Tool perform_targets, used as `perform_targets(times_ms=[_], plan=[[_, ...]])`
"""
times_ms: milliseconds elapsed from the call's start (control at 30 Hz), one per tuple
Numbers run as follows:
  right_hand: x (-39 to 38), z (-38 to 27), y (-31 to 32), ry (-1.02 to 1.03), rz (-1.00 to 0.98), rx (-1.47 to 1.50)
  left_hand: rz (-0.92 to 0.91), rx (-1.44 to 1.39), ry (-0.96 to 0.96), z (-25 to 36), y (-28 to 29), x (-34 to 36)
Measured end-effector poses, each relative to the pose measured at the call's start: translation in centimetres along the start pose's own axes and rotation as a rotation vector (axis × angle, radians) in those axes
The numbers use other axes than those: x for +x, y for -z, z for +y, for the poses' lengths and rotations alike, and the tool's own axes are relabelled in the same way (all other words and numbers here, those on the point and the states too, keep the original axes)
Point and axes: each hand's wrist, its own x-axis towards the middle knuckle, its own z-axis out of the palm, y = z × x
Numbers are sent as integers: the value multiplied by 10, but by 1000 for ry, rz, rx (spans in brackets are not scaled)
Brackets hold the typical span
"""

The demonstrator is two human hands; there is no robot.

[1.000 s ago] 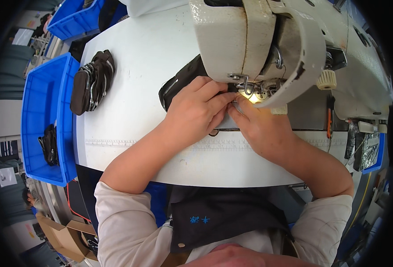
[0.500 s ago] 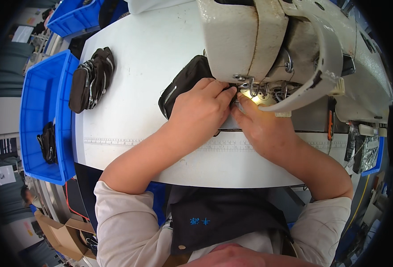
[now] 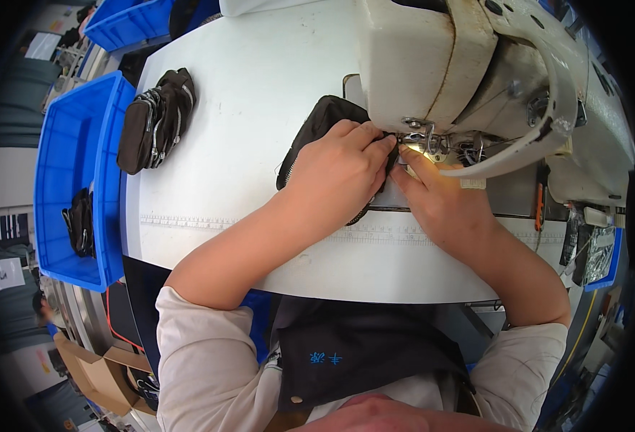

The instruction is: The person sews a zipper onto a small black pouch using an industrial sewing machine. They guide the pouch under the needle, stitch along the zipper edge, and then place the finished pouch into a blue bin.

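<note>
A black zippered pouch (image 3: 326,117) lies on the white table, its right edge at the lit needle area of the sewing machine (image 3: 429,72). My left hand (image 3: 340,169) rests over the pouch, fingers bent and pressed onto the fabric beside the presser foot. Just right of it, my right hand (image 3: 443,201) pinches the pouch's edge, with thumb and forefinger close to the needle. My hands cover most of the pouch's right side, and the seam under the foot is hidden. Part of a silver zipper shows at its left side.
Stacked dark pouches (image 3: 157,121) with silver zippers sit on the table's left. Beyond the edge, a blue bin (image 3: 109,216) holds another dark item (image 3: 80,223). A ruler strip (image 3: 260,225) runs along the front. An orange-handled tool (image 3: 540,205) lies right of the machine.
The whole view has shifted slightly. The pouch has turned a little under my left hand, and less of its zipper shows. Both hands keep their hold near the needle.
</note>
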Motion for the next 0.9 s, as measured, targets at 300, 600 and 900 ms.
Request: perform_targets(times_ms=[300, 600, 900], plan=[[-1, 0, 0, -91, 0, 106, -147, -173, 6, -8, 19, -5], [-5, 2, 0, -49, 5, 269, -234, -230, 3, -4, 28, -10], [-3, -2, 5, -43, -54, 193, -156, -57, -139, -5, 24, -8]])
